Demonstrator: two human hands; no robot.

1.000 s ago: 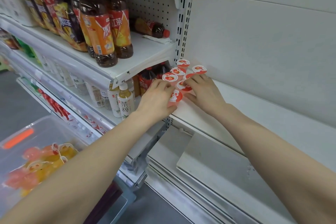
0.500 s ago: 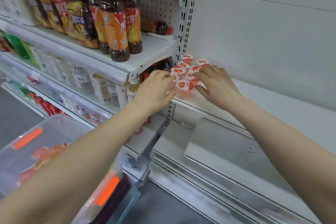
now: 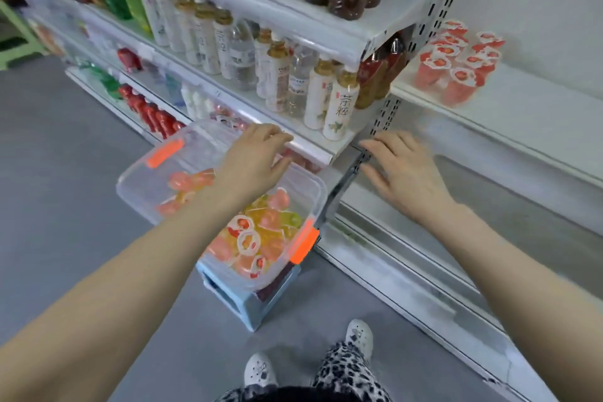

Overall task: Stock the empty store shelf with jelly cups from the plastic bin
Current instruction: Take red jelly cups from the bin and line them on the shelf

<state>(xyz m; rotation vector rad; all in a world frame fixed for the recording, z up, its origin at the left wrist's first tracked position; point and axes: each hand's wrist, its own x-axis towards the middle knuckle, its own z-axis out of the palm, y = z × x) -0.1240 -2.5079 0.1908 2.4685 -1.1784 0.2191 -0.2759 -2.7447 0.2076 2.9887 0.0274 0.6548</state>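
The left hand (image 3: 257, 160), fingers relaxed and empty, hovers over the clear plastic bin (image 3: 137, 183) of colourful jelly cups (image 3: 257, 238); the right hand (image 3: 404, 170), spread and empty, is beside it.

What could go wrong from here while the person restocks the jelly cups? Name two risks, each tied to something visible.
1. The plastic bin overhangs the small blue stool under it. The left hand, reaching in above it, could tip it by pressing on a rim.
2. The jelly cups on the shelf stand packed near the front edge, so adding more might knock one off.
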